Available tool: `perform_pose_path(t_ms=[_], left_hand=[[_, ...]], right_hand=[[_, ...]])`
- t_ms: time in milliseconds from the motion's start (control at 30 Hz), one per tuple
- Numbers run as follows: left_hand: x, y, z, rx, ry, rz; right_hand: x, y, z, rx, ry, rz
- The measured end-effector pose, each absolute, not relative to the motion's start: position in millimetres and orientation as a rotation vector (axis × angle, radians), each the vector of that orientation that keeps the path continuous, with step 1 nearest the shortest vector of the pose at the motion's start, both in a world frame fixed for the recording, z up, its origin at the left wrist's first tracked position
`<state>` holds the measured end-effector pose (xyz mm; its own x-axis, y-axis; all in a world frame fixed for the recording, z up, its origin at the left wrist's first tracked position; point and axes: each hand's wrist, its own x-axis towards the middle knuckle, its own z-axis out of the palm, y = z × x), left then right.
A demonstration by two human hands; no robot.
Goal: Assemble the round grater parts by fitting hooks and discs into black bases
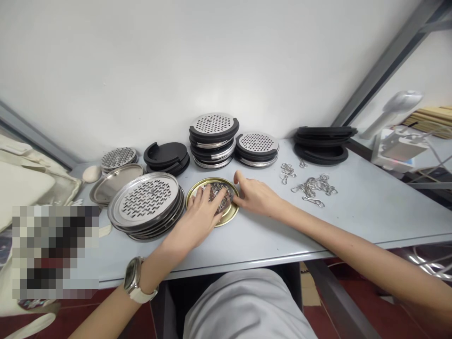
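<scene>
A round gold-rimmed tin lid (229, 217) lies on the grey table, holding a pile of small metal pieces (223, 200). My left hand (202, 214) rests over the lid with its fingers spread on the pieces. At the lid's right edge is my right hand (254, 194), thumb and fingers bent around the rim; a small dark item shows by its fingertips, too small to name. Just left of my left hand stands a stack of round perforated metal plates (145, 200).
Black round holders with perforated discs (214, 123) are stacked at the back, with another stack (257, 142) beside them. Metal clips (316, 186) lie loose on the right. Black holders (321, 153) stand at back right, a metal dish (115, 181) at left.
</scene>
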<state>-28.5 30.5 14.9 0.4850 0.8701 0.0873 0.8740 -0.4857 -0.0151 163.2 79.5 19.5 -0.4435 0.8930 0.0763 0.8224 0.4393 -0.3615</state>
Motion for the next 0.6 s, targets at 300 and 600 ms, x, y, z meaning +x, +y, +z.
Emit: perform_pose_path(t_ms=[300, 600], left_hand=[[-31, 31, 18, -2.706, -1.540, -0.212], [-32, 29, 16, -2.737, -1.600, -0.232]], right_hand=[[171, 91, 20, -1.198, -2.341, 0.608], [174, 102, 15, -1.095, -2.368, 0.672]])
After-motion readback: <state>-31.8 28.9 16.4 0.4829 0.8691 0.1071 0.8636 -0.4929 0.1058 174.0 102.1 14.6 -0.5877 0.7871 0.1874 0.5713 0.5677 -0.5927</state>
